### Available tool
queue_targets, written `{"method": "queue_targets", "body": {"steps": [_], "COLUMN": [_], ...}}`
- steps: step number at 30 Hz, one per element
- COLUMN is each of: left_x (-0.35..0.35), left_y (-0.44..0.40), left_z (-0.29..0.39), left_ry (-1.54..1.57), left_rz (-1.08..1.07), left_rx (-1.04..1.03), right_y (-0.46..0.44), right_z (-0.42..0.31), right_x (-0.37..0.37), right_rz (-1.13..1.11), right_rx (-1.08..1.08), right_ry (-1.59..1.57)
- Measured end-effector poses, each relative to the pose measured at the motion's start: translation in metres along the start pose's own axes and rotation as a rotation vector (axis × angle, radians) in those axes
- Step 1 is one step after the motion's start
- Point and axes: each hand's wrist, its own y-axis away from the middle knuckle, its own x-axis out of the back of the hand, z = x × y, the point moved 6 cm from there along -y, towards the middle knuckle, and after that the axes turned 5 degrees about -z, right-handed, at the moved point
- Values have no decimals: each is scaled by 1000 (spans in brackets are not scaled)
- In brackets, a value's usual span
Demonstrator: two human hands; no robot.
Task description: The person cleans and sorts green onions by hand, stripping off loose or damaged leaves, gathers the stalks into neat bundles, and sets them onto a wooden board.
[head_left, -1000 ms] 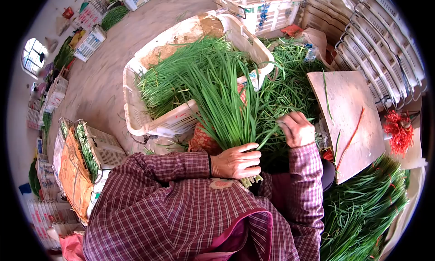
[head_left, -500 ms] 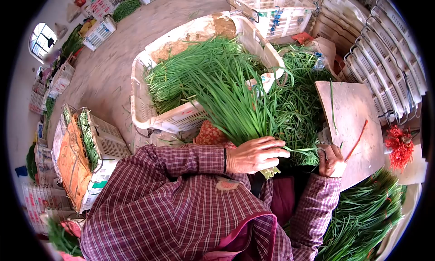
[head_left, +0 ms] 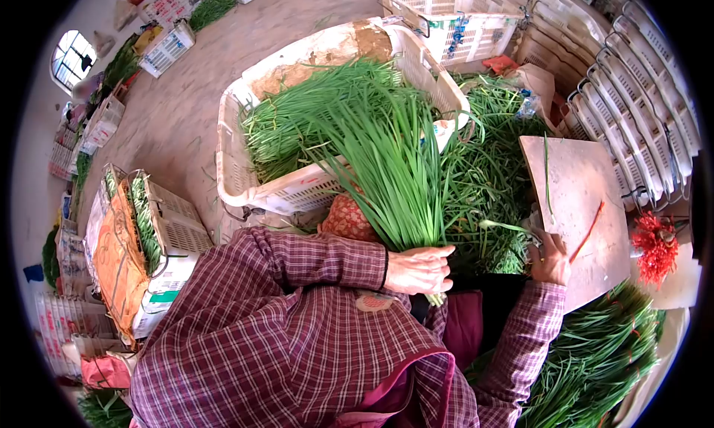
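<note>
My left hand (head_left: 419,270) is wrapped round the lower stems of a bunch of long green leaves (head_left: 398,182), whose tops fan out over a white crate (head_left: 286,194). The cut stem ends stick out below my fingers. To the right, my right hand (head_left: 550,259) is closed on a thin green stalk (head_left: 506,225) with a pale tip, beside the near left edge of a board (head_left: 580,190). A red strip (head_left: 589,231) lies on the board. Loose leaves (head_left: 487,168) are heaped between the crate and the board.
Tied green bundles (head_left: 602,354) lie at the lower right. Red ties (head_left: 654,242) hang at the right edge, below stacked white crates (head_left: 632,123). Another white crate (head_left: 454,26) stands behind. A filled crate with an orange sheet (head_left: 119,257) stands at the left.
My right hand has moved right and down, from above the loose leaves to the board's edge, with a stalk. My left hand has shifted slightly right with the bunch. The camera view has shifted.
</note>
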Motion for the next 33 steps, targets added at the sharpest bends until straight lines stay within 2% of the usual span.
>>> {"method": "queue_targets", "body": {"steps": [2,4,7,11,15,17,23,25,29,33], "left_x": [-63,-88,-83,-76,-71,-77,-125,-115,-137,-125], "left_y": [-2,2,-1,-5,-5,-4,-7,-5,-8,-8], "left_z": [-6,-7,-4,-3,1,1,-2,1,-5,-1], "left_ry": [-175,-113,-65,-41,-45,-88,-212,-369,-325,-323], "left_rz": [-73,-39,-32,-21,-96,-199,-345,85,33,58], "left_rx": [2,-3,-42,-62,-64,17,54,10,74,63], "right_y": [-20,-42,-67,-95,-116,-123,-134,-140,-146,-145], "right_z": [-34,-73,-125,-174,-193,-198,-216,-219,-224,-224], "right_x": [0,2,-6,-22,-37,-52,-89,-95,-99,-97], "right_rz": [28,46,141,86,45,32,-16,-6,-37,-62], "right_rx": [71,170,254,288,299,310,279,280,305,326], "right_ry": [-119,-223,-490,-594,-624,-601,-453,-371,-333,-314]}}
